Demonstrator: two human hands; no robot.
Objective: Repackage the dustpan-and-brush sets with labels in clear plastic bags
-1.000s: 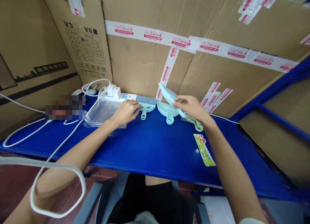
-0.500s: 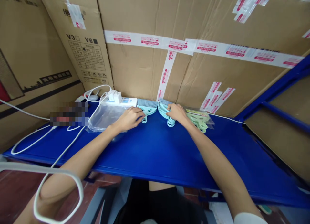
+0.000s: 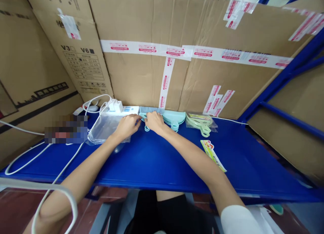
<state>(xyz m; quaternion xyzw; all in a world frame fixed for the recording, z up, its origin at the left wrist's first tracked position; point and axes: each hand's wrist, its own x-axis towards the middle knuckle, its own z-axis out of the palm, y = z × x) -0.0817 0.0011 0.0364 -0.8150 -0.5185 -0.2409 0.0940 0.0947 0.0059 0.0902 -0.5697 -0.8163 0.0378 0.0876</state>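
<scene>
A light-blue hand brush (image 3: pixel 155 109) with grey-blue bristles lies at the back of the blue table, bristles toward the cardboard. My right hand (image 3: pixel 155 122) is closed over its body, hiding most of it; whether a second brush lies beneath cannot be made out. My left hand (image 3: pixel 128 125) has curled fingers at the brush's left end, above the edge of clear plastic bags (image 3: pixel 107 124). Just right of my right hand lie stacked light-blue dustpans (image 3: pixel 176 116), handles toward me. Farther right is a pale-green dustpan set (image 3: pixel 201 122) in a clear bag.
A white power strip (image 3: pixel 130 109) with plugged-in chargers stands behind the bags. White cables (image 3: pixel 64 170) run across the table's left side. A printed card (image 3: pixel 213 155) lies right of centre. Tall cardboard (image 3: pixel 136 78) closes off the back, and a blue metal frame (image 3: pixel 278 82) rises on the right.
My right hand has moved left from the light-blue dustpan stack to the brush by my left hand. Bristles no longer show above the dustpans. The card, hidden before, is now visible.
</scene>
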